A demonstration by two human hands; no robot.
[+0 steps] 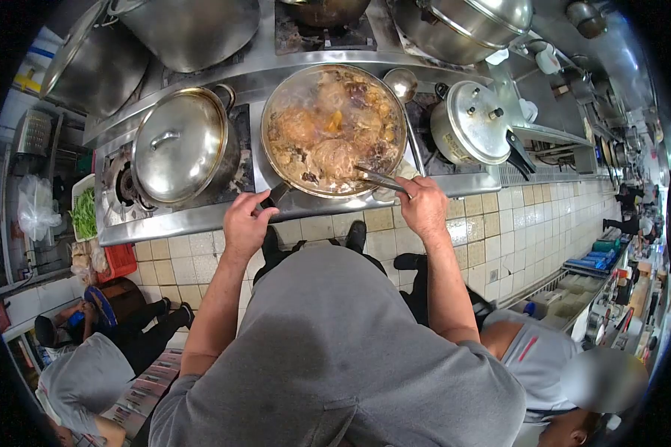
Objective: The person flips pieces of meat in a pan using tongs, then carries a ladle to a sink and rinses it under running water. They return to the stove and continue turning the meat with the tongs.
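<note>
A wide pan of steaming brown stew with large browned pieces of meat sits on the stove in front of me. My right hand is closed around metal tongs, whose tips reach into the stew beside the nearest piece. At the pan's near left side, my left hand has its thumb and forefinger around the end of the short dark pan handle. The other fingers of that hand are mostly hidden from above.
A lidded pot stands left of the pan, a pressure cooker to its right. A ladle lies by the far right rim. Large pots line the back. One person is behind left, another behind right.
</note>
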